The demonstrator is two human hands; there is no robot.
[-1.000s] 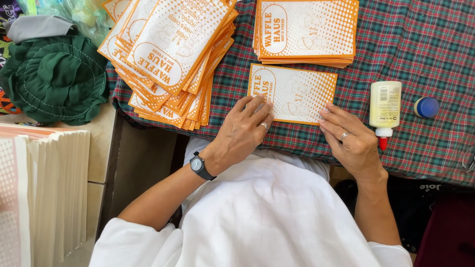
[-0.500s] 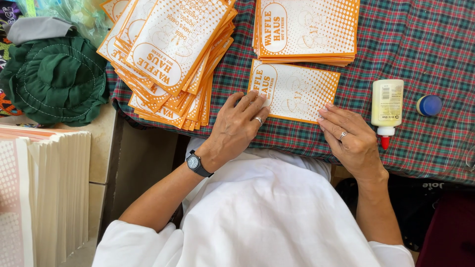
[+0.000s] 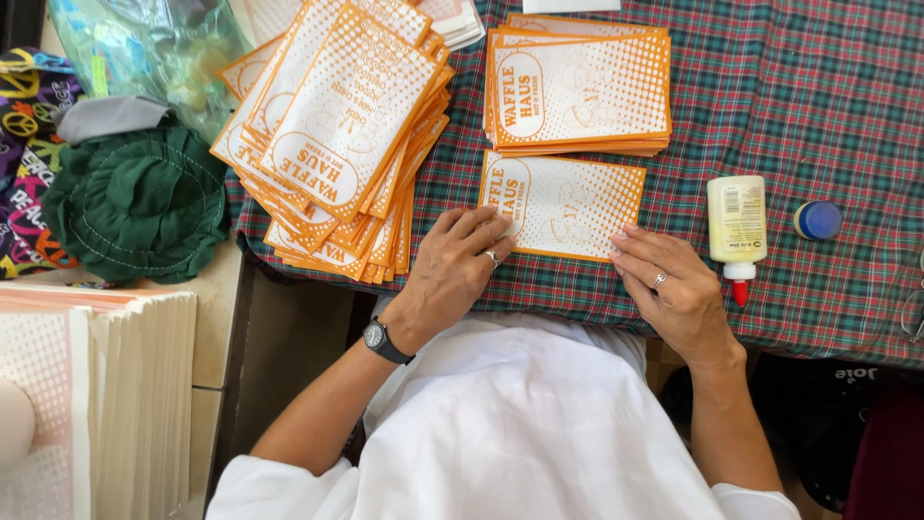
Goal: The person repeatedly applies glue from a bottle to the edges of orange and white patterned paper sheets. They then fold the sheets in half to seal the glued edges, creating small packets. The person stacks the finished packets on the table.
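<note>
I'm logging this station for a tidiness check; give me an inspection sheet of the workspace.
Surface: table under a plaid cloth, mostly covered.
Job's things: one orange-and-white paper bag flat at the near edge; neat stack behind it; fanned pile to the left.
Clutter: glue bottle lying down, uncapped; blue cap beside it.
Grippers: left hand presses the bag's left end; right hand touches its right corner; both flat and open.
Cables: nothing seen.
Surroundings: green hat, clear plastic bag, white paper stack at left.
</note>
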